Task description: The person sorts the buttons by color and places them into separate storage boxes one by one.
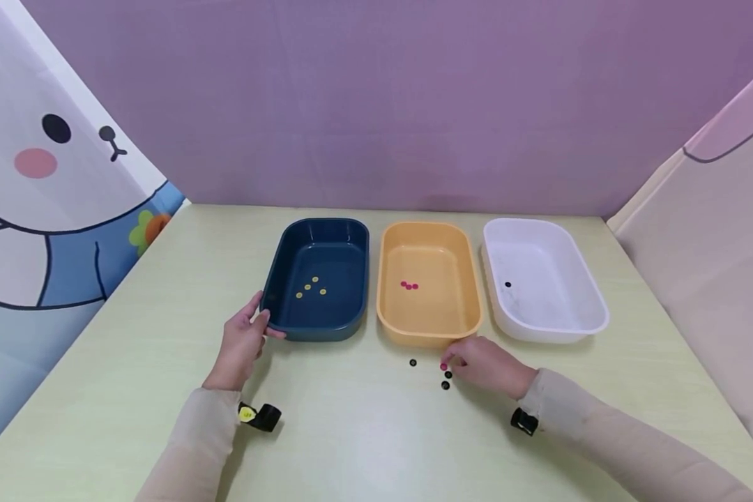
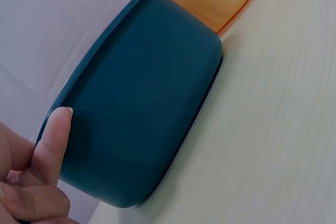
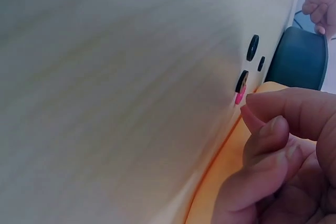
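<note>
My left hand [image 1: 238, 343] grips the near-left rim of a dark blue plastic tray [image 1: 316, 334], which holds several yellow buttons [image 1: 315, 279]. In the left wrist view a finger [image 2: 55, 137] lies against the tray's outer wall. My right hand [image 1: 486, 364] is low over the table in front of the orange tray [image 1: 429, 337]. Its thumb and index fingertips are at a pink button [image 3: 240, 95], which lies by a black button [image 3: 242, 81]; no grip on it shows. Two more black buttons [image 1: 413, 362] [image 1: 445, 385] lie close by on the table.
The orange tray holds three pink buttons [image 1: 408, 286]. At the right, a white tray [image 1: 555, 335] has one black button [image 1: 507, 284] in it. The trays stand in a row on the pale table [image 1: 351, 439], with a purple backdrop [image 1: 376, 104] behind.
</note>
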